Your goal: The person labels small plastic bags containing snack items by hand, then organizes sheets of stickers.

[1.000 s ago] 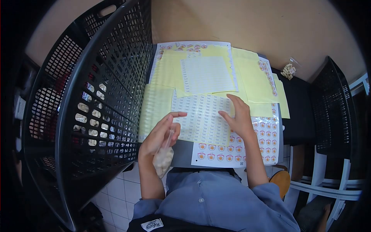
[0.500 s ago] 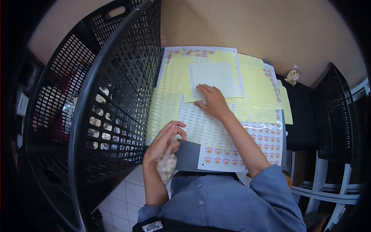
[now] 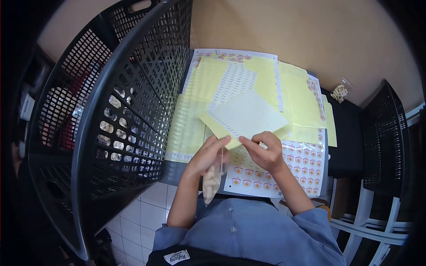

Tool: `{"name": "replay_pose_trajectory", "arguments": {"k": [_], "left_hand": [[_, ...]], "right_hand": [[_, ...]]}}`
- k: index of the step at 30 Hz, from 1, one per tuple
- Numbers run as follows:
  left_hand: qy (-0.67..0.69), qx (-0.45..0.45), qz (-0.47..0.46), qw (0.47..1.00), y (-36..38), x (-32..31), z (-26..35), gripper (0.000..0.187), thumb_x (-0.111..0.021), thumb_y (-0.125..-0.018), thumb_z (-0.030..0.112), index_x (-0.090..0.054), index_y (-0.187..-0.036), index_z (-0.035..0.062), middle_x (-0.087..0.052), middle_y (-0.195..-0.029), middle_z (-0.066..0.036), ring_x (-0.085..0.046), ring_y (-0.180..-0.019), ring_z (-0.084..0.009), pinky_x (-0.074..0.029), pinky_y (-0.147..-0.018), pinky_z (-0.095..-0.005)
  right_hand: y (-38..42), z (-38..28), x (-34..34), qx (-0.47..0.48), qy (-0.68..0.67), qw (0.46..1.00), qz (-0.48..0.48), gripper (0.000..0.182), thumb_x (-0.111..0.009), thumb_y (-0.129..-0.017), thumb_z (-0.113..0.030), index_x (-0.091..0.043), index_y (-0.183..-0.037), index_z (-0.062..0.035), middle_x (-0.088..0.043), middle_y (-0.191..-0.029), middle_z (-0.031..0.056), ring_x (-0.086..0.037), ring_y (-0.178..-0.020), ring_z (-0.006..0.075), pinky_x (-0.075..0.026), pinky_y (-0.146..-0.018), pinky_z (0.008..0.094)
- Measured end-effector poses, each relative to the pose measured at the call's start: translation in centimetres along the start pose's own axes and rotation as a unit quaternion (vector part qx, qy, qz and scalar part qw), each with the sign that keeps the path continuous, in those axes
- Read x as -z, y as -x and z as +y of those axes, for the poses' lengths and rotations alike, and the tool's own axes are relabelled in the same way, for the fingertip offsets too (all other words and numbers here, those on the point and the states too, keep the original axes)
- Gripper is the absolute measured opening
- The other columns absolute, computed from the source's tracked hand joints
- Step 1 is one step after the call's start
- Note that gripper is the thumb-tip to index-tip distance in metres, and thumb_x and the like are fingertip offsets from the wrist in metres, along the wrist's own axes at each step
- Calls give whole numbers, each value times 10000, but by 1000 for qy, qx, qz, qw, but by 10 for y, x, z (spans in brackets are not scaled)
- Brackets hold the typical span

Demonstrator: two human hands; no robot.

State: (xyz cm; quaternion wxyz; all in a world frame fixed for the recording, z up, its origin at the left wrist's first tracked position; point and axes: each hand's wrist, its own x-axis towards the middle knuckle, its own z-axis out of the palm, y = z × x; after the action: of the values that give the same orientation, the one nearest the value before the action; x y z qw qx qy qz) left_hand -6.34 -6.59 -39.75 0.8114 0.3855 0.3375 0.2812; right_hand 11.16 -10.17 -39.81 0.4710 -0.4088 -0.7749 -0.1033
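Tilted in front of me is a yellow-backed sticker sheet (image 3: pixel 248 117), with rows of small printed labels along its near-left side. My left hand (image 3: pixel 207 155) pinches the sheet's near corner between thumb and fingers. From the same hand hangs a clear plastic bag (image 3: pixel 211 181) of pale, stubby pieces. My right hand (image 3: pixel 266 151) is closed, its thumb and index fingertip pinching at the printed edge close to my left thumb. Whether a single label is between those fingertips is too small to tell. More label sheets (image 3: pixel 230 82) lie beneath on the table.
A large black perforated basket (image 3: pixel 128 128) with several filled bags stands at the left. Sheets of round orange-and-pink stickers (image 3: pixel 301 164) cover the table's right side. Another small bag (image 3: pixel 340 93) lies at the back right, near a second black basket (image 3: pixel 385 142).
The sticker sheet has come off the pile toward me and turned at an angle. My left hand has moved right onto its corner, bag still held; my right hand has drawn back to its edge.
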Motion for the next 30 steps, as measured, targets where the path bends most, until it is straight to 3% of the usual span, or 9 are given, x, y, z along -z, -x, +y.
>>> {"name": "replay_pose_trajectory", "arguments": {"k": [3, 5, 9, 14, 26, 30], "left_hand": [[-34, -32, 16, 999, 0, -9, -5, 270, -470, -859, 205, -486, -1056, 21, -541, -801, -15, -433, -531, -47, -355, -455, -178], [-76, -41, 26, 996, 3, -14, -5, 258, -472, -858, 189, -493, -1046, 13, -542, -796, -10, -432, -538, -42, -360, -464, -177], [-172, -63, 43, 982, 7, -29, -2, 239, -477, -859, 177, -514, -1009, -5, -548, -775, -4, -436, -555, -32, -367, -477, -176], [-188, -72, 42, 979, 6, -36, -6, 232, -479, -858, 180, -529, -980, -11, -550, -753, -15, -435, -545, -36, -372, -480, -185], [-280, -63, 64, 956, 14, -38, -15, 252, -482, -848, 178, -554, -927, -51, -580, -745, -62, -495, -595, -78, -405, -523, -233], [-274, -43, 56, 959, 17, -37, -14, 255, -482, -849, 177, -552, -931, -54, -589, -777, -72, -524, -619, -92, -419, -545, -241]], "right_hand": [[5, -4, 12, -22, -27, 999, -24, 276, -679, -586, -16, -650, -853, -82, -501, -640, 18, -471, -509, 133, -369, -453, 248], [0, -12, 18, -202, -202, 957, -41, 219, -675, -613, -23, -640, -827, -48, -522, -667, 40, -488, -529, 121, -398, -465, 233], [-7, -16, 24, -228, -185, 954, -58, 175, -683, -632, -45, -625, -794, -13, -534, -686, 62, -519, -556, 120, -430, -491, 228], [-2, -16, 29, -311, -194, 928, -72, 124, -671, -659, -38, -631, -767, 8, -569, -687, 87, -584, -577, 141, -471, -535, 225], [8, -14, 35, -421, -275, 852, -145, 67, -627, -705, -41, -641, -740, 15, -596, -670, 62, -561, -592, 80, -440, -537, 194], [16, -13, 29, -445, -317, 830, -116, 73, -610, -723, -41, -622, -735, 30, -596, -681, 56, -564, -600, 79, -438, -530, 195]]}}
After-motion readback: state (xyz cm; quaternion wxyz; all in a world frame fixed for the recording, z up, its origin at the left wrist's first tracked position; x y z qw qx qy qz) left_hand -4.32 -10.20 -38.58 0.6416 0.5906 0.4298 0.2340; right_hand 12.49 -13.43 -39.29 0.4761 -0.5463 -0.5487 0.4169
